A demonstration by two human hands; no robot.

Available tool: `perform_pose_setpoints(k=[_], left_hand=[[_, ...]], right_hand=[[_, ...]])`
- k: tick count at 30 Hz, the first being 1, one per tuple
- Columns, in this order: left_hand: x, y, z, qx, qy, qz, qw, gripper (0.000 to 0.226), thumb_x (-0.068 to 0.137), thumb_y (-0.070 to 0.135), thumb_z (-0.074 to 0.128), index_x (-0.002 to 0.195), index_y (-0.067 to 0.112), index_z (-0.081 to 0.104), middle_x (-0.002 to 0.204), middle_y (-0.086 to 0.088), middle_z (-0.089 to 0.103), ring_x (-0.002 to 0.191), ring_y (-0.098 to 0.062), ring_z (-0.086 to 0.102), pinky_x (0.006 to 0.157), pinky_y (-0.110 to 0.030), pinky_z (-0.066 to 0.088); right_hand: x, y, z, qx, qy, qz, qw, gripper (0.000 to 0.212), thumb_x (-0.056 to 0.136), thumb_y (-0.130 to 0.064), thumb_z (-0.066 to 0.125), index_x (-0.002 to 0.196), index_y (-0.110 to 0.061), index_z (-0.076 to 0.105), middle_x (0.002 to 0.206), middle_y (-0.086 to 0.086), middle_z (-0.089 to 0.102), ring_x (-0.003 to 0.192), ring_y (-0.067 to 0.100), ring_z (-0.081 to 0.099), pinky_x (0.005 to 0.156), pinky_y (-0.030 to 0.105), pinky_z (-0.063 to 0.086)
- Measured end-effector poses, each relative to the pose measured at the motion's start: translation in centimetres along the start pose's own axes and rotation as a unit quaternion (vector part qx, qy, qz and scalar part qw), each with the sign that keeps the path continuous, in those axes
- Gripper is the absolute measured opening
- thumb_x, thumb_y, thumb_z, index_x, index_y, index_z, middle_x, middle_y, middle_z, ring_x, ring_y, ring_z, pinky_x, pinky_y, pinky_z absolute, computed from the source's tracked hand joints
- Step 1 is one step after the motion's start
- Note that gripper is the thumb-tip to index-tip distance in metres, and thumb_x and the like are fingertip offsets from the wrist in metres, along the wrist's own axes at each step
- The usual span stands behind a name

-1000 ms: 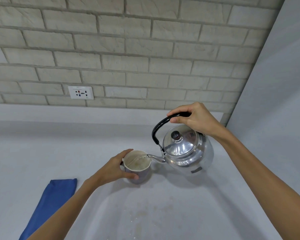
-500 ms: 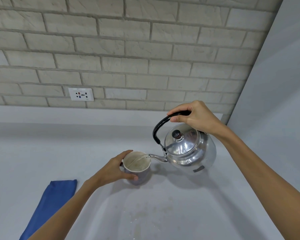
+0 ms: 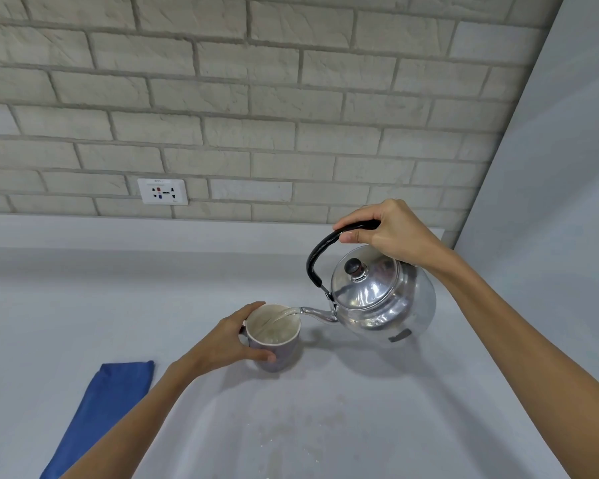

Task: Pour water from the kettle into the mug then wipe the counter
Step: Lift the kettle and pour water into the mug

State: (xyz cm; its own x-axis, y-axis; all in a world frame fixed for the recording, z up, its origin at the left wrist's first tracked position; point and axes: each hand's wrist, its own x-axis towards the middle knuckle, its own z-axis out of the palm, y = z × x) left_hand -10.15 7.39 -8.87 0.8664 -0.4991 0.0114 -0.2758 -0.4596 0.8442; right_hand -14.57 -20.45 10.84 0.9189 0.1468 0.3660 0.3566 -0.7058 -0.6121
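Note:
A shiny metal kettle (image 3: 384, 299) with a black handle hangs tilted to the left above the counter. My right hand (image 3: 391, 233) grips the handle at its top. A thin stream of water runs from the spout into a purple mug (image 3: 274, 344) with a pale inside. The mug stands on the grey counter (image 3: 325, 426), and my left hand (image 3: 229, 340) is wrapped around its left side. A folded blue cloth (image 3: 101, 409) lies on the counter at the lower left, apart from both hands.
A brick wall with a white power socket (image 3: 162, 191) rises behind the counter. A plain grey wall (image 3: 550, 202) closes the right side. Pale specks and smears (image 3: 291, 440) mark the counter in front of the mug.
The kettle and my right hand have drifted slightly up and to the right while water keeps flowing. The mug and my left hand have stayed in place.

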Motion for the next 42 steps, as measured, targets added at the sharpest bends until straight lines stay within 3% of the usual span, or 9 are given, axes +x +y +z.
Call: perform_pose_setpoints(k=[4, 9, 13, 17, 21, 25, 31, 37, 42], left_hand=[[0.1, -0.1, 0.1, -0.005, 0.003, 0.002, 1.000, 0.088, 0.046, 0.051, 0.090, 0.120, 0.055, 0.042, 0.119, 0.030, 0.056, 0.110, 0.009, 0.052, 0.086, -0.011, 0.044], [0.1, -0.1, 0.1, -0.007, 0.003, 0.004, 1.000, 0.094, 0.046, 0.050, 0.090, 0.127, 0.046, 0.043, 0.123, 0.025, 0.056, 0.112, 0.006, 0.052, 0.089, -0.014, 0.043], [0.1, -0.3, 0.2, -0.006, 0.004, 0.006, 1.000, 0.093, 0.047, 0.050, 0.090, 0.128, 0.044, 0.043, 0.123, 0.024, 0.056, 0.113, 0.004, 0.052, 0.090, -0.014, 0.043], [0.0, -0.2, 0.2, -0.010, 0.005, 0.005, 1.000, 0.089, 0.047, 0.051, 0.089, 0.121, 0.054, 0.041, 0.122, 0.026, 0.055, 0.112, 0.008, 0.052, 0.088, -0.011, 0.042], [0.1, -0.3, 0.2, -0.009, 0.005, 0.007, 1.000, 0.092, 0.047, 0.050, 0.089, 0.126, 0.047, 0.043, 0.124, 0.025, 0.055, 0.113, 0.006, 0.051, 0.090, -0.014, 0.042], [0.1, -0.4, 0.2, -0.008, 0.006, 0.005, 1.000, 0.094, 0.047, 0.051, 0.089, 0.128, 0.046, 0.042, 0.124, 0.025, 0.055, 0.113, 0.006, 0.051, 0.090, -0.014, 0.042], [0.1, -0.3, 0.2, 0.000, 0.008, 0.004, 1.000, 0.086, 0.046, 0.051, 0.090, 0.117, 0.059, 0.041, 0.121, 0.028, 0.056, 0.111, 0.008, 0.052, 0.087, -0.013, 0.044], [0.0, -0.1, 0.1, -0.001, 0.004, 0.002, 1.000, 0.082, 0.048, 0.048, 0.090, 0.112, 0.063, 0.041, 0.118, 0.032, 0.055, 0.109, 0.011, 0.052, 0.081, -0.002, 0.043], [0.0, -0.1, 0.1, -0.004, 0.003, -0.003, 1.000, 0.085, 0.048, 0.049, 0.090, 0.117, 0.058, 0.040, 0.120, 0.029, 0.055, 0.109, 0.010, 0.052, 0.083, -0.008, 0.044]], right_hand=[[0.1, -0.2, -0.1, -0.015, 0.000, -0.005, 1.000, 0.018, 0.075, -0.021, 0.079, 0.093, -0.022, 0.077, 0.092, -0.005, 0.076, 0.092, 0.007, 0.067, 0.086, 0.020, 0.049], [0.2, -0.5, -0.3, -0.025, -0.013, -0.022, 0.999, 0.019, 0.075, -0.017, 0.078, 0.095, -0.018, 0.076, 0.087, -0.012, 0.072, 0.085, -0.014, 0.062, 0.079, 0.001, 0.042], [0.4, -0.5, -0.4, -0.034, -0.014, -0.027, 0.999, 0.019, 0.075, -0.016, 0.078, 0.094, -0.018, 0.077, 0.081, -0.020, 0.068, 0.080, -0.017, 0.060, 0.076, -0.001, 0.039], [0.6, -0.6, -0.4, -0.044, -0.010, -0.034, 0.998, 0.019, 0.075, -0.015, 0.078, 0.094, -0.018, 0.077, 0.080, -0.014, 0.071, 0.079, -0.011, 0.062, 0.074, 0.001, 0.041], [0.7, -0.8, -0.4, -0.052, -0.017, -0.037, 0.998, 0.020, 0.075, -0.016, 0.078, 0.096, -0.018, 0.076, 0.090, -0.003, 0.075, 0.088, 0.002, 0.066, 0.083, 0.010, 0.047], [0.9, -1.0, -0.4, -0.056, -0.025, -0.038, 0.997, 0.020, 0.076, -0.016, 0.077, 0.096, -0.018, 0.076, 0.091, -0.004, 0.074, 0.089, 0.002, 0.066, 0.083, 0.009, 0.046], [1.2, -1.3, -0.4, -0.063, -0.030, -0.040, 0.997, 0.020, 0.076, -0.016, 0.077, 0.097, -0.017, 0.076, 0.088, -0.008, 0.071, 0.086, -0.003, 0.063, 0.081, 0.008, 0.042], [1.5, -1.4, -0.3, -0.073, -0.038, -0.046, 0.996, 0.020, 0.077, -0.016, 0.077, 0.098, -0.018, 0.076, 0.082, -0.016, 0.067, 0.083, -0.008, 0.061, 0.078, 0.006, 0.042], [1.6, -1.3, -0.1, -0.072, -0.046, -0.053, 0.995, 0.021, 0.078, -0.016, 0.076, 0.099, -0.017, 0.075, 0.089, -0.007, 0.071, 0.087, -0.002, 0.063, 0.080, 0.006, 0.043]])
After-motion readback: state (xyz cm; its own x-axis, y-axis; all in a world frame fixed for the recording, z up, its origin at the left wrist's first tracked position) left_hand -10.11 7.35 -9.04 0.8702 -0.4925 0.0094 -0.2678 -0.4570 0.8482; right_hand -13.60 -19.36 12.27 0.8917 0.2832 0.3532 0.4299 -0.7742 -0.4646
